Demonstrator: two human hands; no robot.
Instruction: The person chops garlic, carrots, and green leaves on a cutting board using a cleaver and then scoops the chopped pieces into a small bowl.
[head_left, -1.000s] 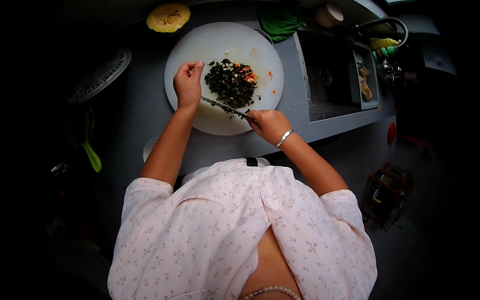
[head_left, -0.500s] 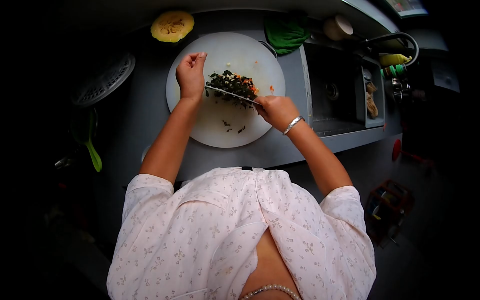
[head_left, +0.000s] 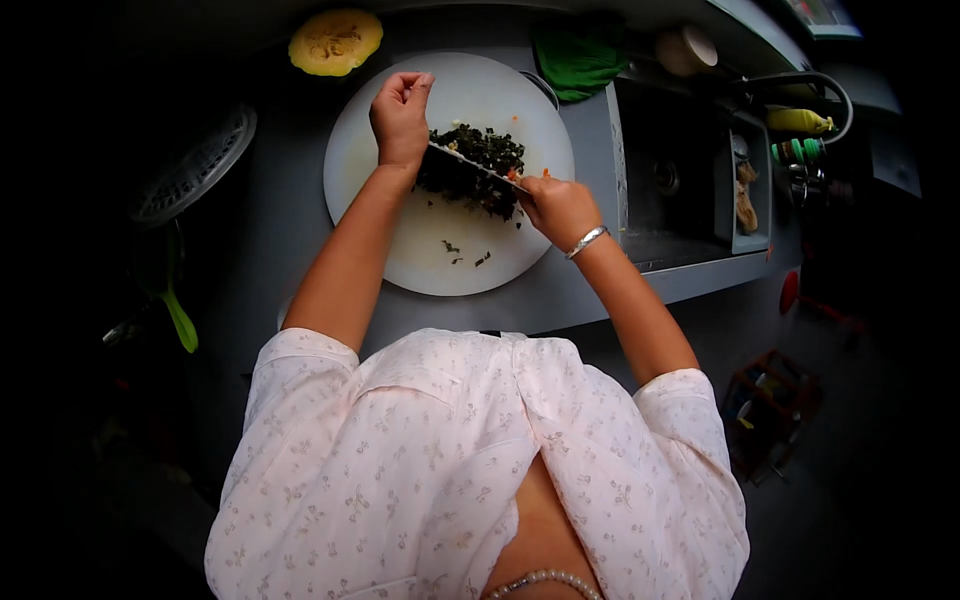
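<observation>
My right hand [head_left: 562, 212], with a silver bangle on the wrist, is closed round the handle of a knife [head_left: 478, 168]. The narrow blade slants up and left across a pile of chopped dark green leaves [head_left: 490, 147] with small orange and pale bits. My left hand [head_left: 401, 118] is raised by the blade's tip, fingers curled in and nothing visible in them. Its heel is close to the blade, but I cannot tell whether they touch. Beneath both hands lies a round white cutting board [head_left: 357, 150]. A few loose leaf scraps [head_left: 455, 250] are on its near part.
A cut yellow melon or squash half [head_left: 336, 43] sits at the back left. Behind the board are a green cloth [head_left: 578, 60] and a pale bowl [head_left: 686, 50]. On the right is a dark sink [head_left: 650, 215] with a grey caddy [head_left: 750, 245]. A strainer basket [head_left: 195, 165] is at left.
The knife blade has tilted more steeply, and dark leaves now lie on both sides of it. The orange bits are less visible. My left hand has moved slightly up and right.
</observation>
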